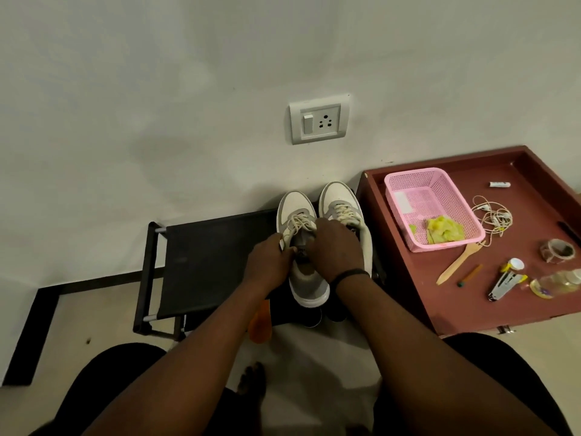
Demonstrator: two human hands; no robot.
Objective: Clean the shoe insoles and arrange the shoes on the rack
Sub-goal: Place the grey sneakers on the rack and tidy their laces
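— Grey-and-white sneakers, two of them, side by side on top of the black rack (207, 256) against the wall, toes pointing at the wall.

— Which one are the hands on?

— The left sneaker (300, 243). The left hand (270, 262) grips its near side by the collar, fingers curled over the edge. The right hand (336, 250) lies across the tongue and laces with its fingers bent down into the opening; I can't tell whether it pinches anything inside. A dark band sits on that wrist.

— And the other shoe?

— The right sneaker (342, 206) stands just beside it, touching or nearly so, partly hidden behind the right hand.

— Anything to clean with?

— A yellow cloth (443, 232) lies crumpled in a pink basket (408, 180) on the reddish-brown surface (408, 297) to the right of the rack. Near the basket there is a wooden spatula (459, 265), a tangle of white cord (492, 215), a stapler (503, 284) and a roll of tape (558, 250).
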